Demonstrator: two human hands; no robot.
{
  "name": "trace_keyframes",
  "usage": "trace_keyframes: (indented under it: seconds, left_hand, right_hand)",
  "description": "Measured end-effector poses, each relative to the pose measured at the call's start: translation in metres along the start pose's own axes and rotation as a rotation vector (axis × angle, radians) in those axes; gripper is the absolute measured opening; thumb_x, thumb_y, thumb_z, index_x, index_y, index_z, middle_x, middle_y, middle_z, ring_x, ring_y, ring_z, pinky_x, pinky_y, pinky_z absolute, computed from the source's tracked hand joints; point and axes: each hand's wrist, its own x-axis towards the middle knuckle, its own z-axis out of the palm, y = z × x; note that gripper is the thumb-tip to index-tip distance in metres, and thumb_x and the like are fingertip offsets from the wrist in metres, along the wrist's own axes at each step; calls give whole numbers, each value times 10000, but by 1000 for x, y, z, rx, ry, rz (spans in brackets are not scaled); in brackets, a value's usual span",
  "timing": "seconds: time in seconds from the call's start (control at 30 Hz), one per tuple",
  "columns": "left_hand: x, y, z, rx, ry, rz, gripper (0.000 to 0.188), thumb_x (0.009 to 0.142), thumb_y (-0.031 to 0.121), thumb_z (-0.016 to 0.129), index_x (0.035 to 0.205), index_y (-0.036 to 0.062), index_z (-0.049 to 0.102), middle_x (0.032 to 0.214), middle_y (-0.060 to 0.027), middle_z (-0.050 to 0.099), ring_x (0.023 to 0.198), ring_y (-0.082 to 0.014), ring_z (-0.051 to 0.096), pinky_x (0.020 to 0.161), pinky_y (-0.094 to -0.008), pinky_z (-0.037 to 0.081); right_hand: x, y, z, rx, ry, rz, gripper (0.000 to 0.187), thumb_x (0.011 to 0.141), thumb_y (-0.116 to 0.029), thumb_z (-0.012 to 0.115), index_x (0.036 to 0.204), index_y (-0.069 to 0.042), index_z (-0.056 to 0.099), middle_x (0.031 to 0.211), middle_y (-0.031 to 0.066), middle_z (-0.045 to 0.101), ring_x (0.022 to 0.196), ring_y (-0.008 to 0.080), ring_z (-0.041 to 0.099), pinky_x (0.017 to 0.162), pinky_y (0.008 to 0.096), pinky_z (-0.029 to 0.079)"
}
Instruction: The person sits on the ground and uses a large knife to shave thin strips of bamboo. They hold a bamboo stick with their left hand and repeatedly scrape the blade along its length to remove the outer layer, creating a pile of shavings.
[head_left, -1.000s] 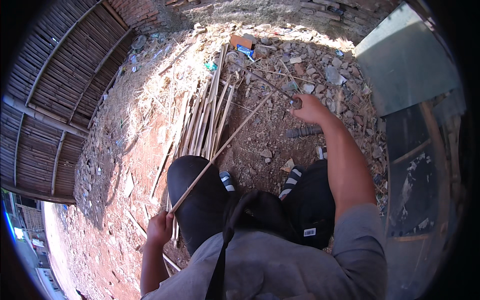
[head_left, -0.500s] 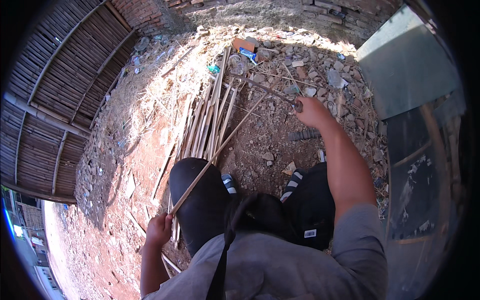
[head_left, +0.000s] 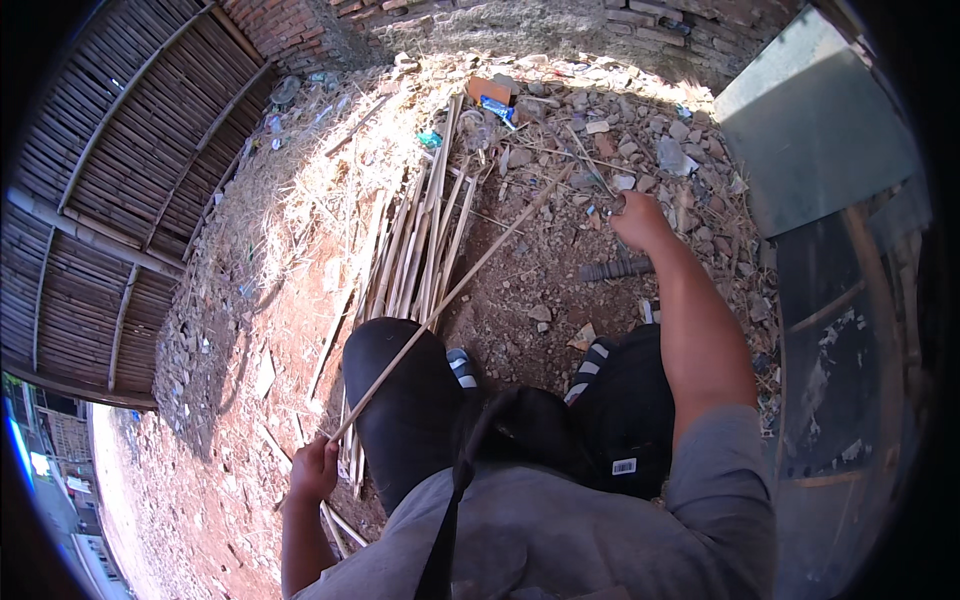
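Note:
My left hand (head_left: 316, 468), at the lower left, is closed round the near end of a long, thin bamboo strip (head_left: 470, 275). The strip slants up and away across my left knee, its far end over the rubble. Out to the right, my right hand (head_left: 642, 222) is closed round the handle of a machete, whose blade is hard to make out against the stones at this moment. Between my left knee and the far wall lies a bundle of split bamboo strips (head_left: 412, 240) on the ground.
A dark ridged cylindrical piece (head_left: 612, 269) lies below my right hand. Broken stones and bricks (head_left: 690, 180), a blue wrapper (head_left: 497, 108) and a green scrap (head_left: 429, 139) litter the ground. A woven bamboo wall (head_left: 130, 150), a brick wall (head_left: 520, 35) and a grey panel (head_left: 815, 130) stand around.
My right hand has shifted slightly right, and the machete blade has swung away from the strip. The strip's far end has moved a little farther out and to the right.

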Motion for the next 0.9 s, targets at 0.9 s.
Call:
trace_keyframes:
  seconds: [0.9]
  left_hand:
    - [7,42,0,-75,-82,-33,400,1051,301,485,833,-9,612,695,-258,606,689,-479,611,612,-511,461]
  right_hand:
    - [-12,-32,-6,135,26,-139,336,848,-289,748,1094,-70,681,954,160,709,917,357,688,819,481,532]
